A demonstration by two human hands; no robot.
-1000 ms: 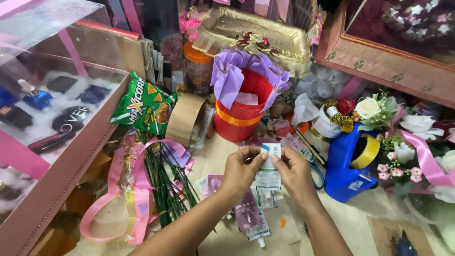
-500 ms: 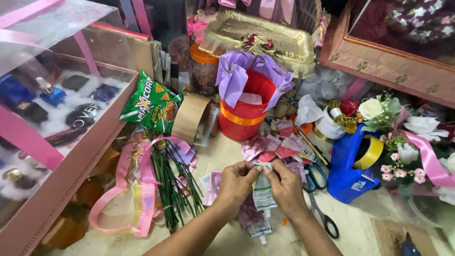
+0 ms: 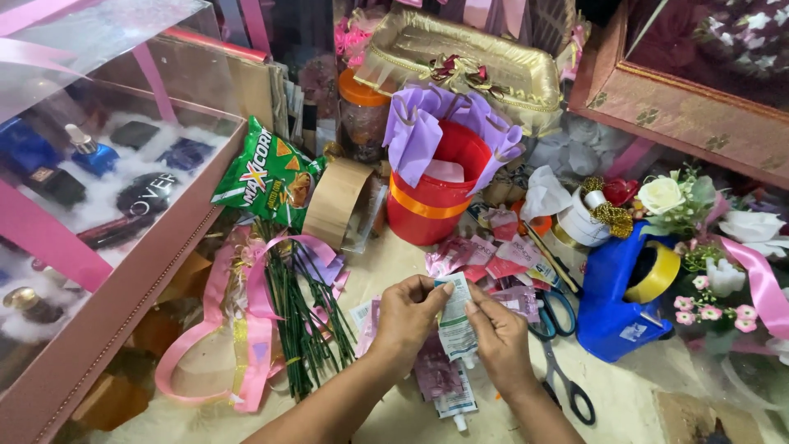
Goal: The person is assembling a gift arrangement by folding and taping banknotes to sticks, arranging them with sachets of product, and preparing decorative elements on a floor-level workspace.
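From my feed both hands are pinched on one banknote: left hand (image 3: 408, 316) and right hand (image 3: 499, 335) hold the pale banknote (image 3: 454, 316) upright at near centre, over loose pink notes (image 3: 485, 263) on the table. I'd say keep the thumbs close along the fold line, crease slowly, and stay clear of the scissors (image 3: 563, 362) just to the right.

A cream surface (image 3: 707, 386) fills the foreground under even, soft light. At the left stands a pink-framed glass display case (image 3: 99, 312) with a clear lid. At the upper right leans a pink patterned frame (image 3: 682, 107). The back is crowded and dim.
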